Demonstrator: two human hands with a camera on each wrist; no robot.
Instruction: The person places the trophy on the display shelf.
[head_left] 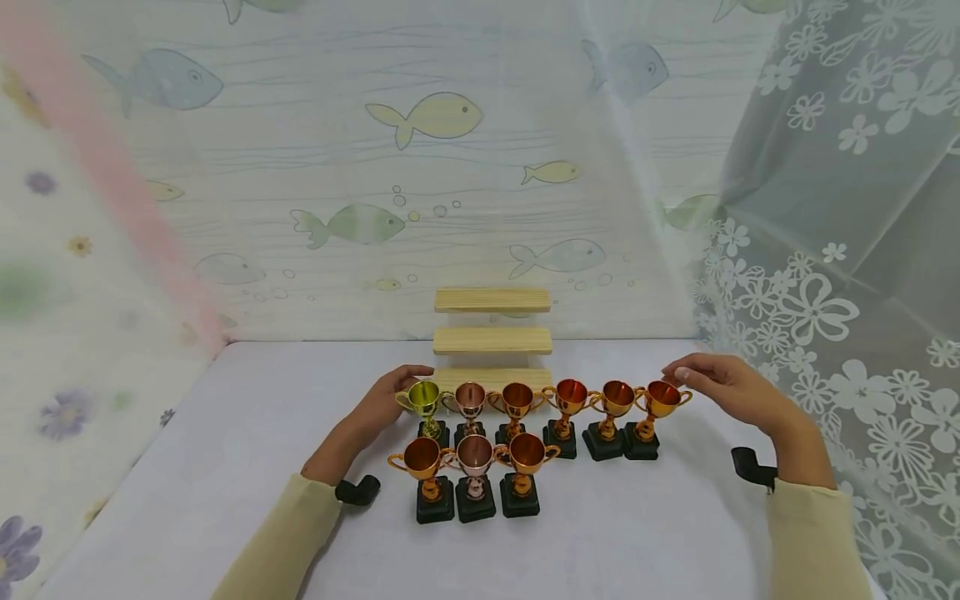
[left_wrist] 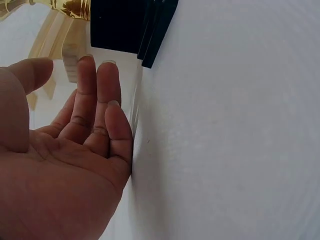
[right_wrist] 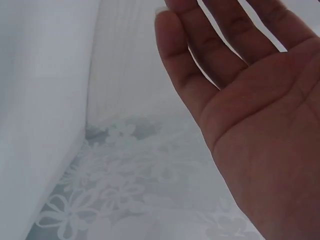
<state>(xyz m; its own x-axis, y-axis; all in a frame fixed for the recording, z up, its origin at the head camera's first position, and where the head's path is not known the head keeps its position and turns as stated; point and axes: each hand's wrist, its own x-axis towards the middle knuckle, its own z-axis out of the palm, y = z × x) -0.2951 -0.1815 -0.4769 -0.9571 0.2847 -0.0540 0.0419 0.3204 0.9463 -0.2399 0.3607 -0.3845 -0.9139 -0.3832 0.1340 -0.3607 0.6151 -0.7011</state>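
Several small trophy cups on black bases stand in a back row, with three more in front. My left hand (head_left: 381, 406) is beside the yellow-gold trophy (head_left: 423, 400) at the row's left end. Its fingers are loosely bent and hold nothing; in the left wrist view that hand (left_wrist: 70, 160) lies below a black trophy base (left_wrist: 120, 25). At the other end, my right hand (head_left: 731, 392) hovers by the orange-gold trophy (head_left: 663, 400), fingertips near its rim. The right wrist view shows this hand (right_wrist: 260, 115) with fingers extended and an empty palm.
A three-step wooden stand (head_left: 492, 340) is behind the back row. The front row has a copper-gold trophy (head_left: 422, 458), a rose-coloured trophy (head_left: 475, 457) and another copper-gold trophy (head_left: 527, 454). A fish-print curtain (head_left: 300, 167) hangs behind the white table (head_left: 637, 533); a flowered sheer curtain (head_left: 847, 250) hangs at right.
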